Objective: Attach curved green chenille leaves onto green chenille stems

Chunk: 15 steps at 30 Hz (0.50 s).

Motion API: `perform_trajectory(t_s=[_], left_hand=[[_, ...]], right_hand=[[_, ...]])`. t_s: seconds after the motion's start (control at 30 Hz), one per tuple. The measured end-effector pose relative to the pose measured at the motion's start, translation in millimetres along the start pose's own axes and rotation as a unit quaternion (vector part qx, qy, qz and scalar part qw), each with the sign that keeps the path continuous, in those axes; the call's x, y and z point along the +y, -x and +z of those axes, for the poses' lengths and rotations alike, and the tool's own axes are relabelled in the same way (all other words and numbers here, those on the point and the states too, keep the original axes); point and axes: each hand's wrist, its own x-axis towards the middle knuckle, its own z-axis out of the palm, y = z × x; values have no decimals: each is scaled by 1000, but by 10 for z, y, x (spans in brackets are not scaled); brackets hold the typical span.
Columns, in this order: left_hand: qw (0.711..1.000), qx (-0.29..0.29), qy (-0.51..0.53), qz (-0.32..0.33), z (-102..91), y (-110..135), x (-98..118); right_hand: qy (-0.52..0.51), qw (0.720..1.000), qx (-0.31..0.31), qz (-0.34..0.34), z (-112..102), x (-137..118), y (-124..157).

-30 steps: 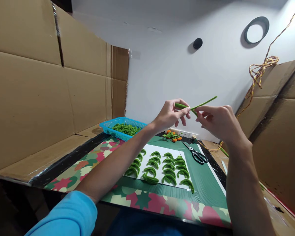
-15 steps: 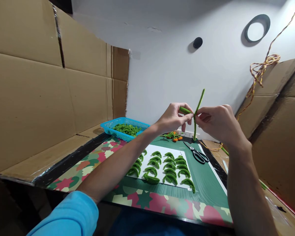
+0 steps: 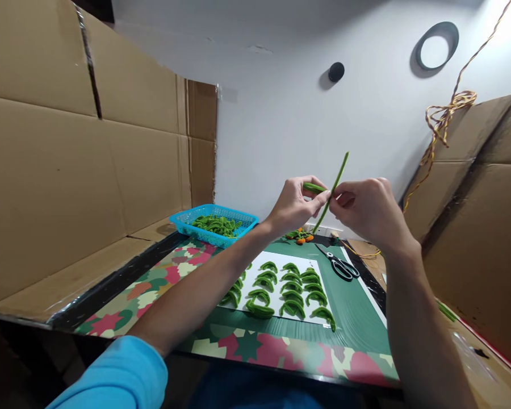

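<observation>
Above the far part of the table, both hands meet at a green pipe cleaner (image 3: 341, 169) that stands at a slant between them. My left hand (image 3: 294, 200) is closed, with folded green pipe cleaners (image 3: 313, 188) running through its fingers to the crossing point. My right hand (image 3: 366, 209) pinches close to that crossing; its fingertips partly hide the joint. Below them, curved green pipe-cleaner pieces (image 3: 292, 295) lie in rows on a white sheet (image 3: 281, 259). My left forearm covers part of the sheet's left side.
Black-handled scissors (image 3: 343, 270) lie right of the sheet on the green mat (image 3: 357, 318). Behind are orange-tipped green pieces (image 3: 301, 237). A blue basket (image 3: 179, 220) holding green pieces stands at back left. Cardboard walls (image 3: 145, 170) flank the table, and a twisted cord (image 3: 443, 122) hangs at right.
The slanted pipe cleaner has tipped further, its lower end swinging left. Both hands stay together at the crossing. The whole view has shifted slightly.
</observation>
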Motion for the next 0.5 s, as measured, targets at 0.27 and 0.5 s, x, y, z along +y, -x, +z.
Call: perform_trajectory(t_s=[0.27,0.5], left_hand=[[1000,3,27,-4,18,-24,-30],[1000,10,-4,-12,8,-50,-76]], right_hand=[[7,1000,17,8,36,-29,-4],[82,996,15,4,107,-38,-40]])
